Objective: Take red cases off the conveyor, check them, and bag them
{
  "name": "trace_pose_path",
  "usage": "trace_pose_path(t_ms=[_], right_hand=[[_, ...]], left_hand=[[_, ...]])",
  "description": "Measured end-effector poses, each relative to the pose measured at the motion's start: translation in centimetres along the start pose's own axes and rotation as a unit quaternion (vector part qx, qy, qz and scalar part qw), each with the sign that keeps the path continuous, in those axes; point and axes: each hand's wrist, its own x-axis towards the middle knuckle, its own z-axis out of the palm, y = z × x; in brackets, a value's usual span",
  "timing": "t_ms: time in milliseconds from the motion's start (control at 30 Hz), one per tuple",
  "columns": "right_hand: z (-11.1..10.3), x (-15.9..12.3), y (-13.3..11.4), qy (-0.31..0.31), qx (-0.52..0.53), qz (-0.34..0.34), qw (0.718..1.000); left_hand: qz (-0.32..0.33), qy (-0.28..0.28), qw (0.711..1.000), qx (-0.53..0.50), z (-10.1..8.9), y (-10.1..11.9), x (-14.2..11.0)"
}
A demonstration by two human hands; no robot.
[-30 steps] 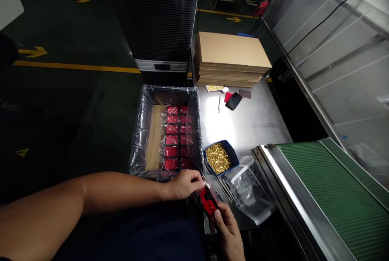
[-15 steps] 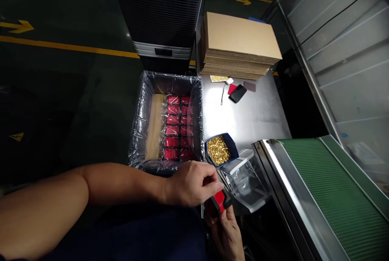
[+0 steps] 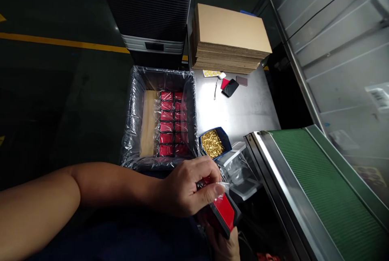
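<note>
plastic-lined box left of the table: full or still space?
Part full. The plastic-lined box holds two columns of red packs along its right side; bare cardboard floor shows along its left side.

- The scene is seen from one camera only, worn on the head and aimed forward and steeply down.
- The left hand [image 3: 187,186] is caught close at the bottom centre.
- The steel table [image 3: 243,111] is viewed from its near edge, with the cardboard stack [image 3: 231,36] at its far edge.
- The lined crate [image 3: 162,119] is taken in along the table's left edge, and the green conveyor [image 3: 328,188] at its near right corner.
</note>
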Motion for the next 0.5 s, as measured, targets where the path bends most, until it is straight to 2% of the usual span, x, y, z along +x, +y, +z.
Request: trace_pose_path(t_ms=[133, 300, 433, 500], right_hand=[[0.8, -0.3, -1.3, -0.008, 0.014, -0.015, 1.000], [0.3, -0.1, -1.7, -0.033, 0.031, -0.040, 0.998], [0.2, -0.3, -3.3, -0.116, -0.040, -0.064, 0.990], [0.4, -0.5, -3.6, -0.129, -0.096, -0.085, 0.983]], left_hand=[[0.026, -0.006, 0.999, -0.023, 0.2, 0.2, -0.1], [0.040, -0.024, 0.998, -0.038, 0.2, 0.1, 0.1], [0.041, -0.037, 0.998, -0.036, 0.3, -0.6, 0.0], [0.045, -0.035, 0.998, -0.019, 0.3, -1.1, 0.0]])
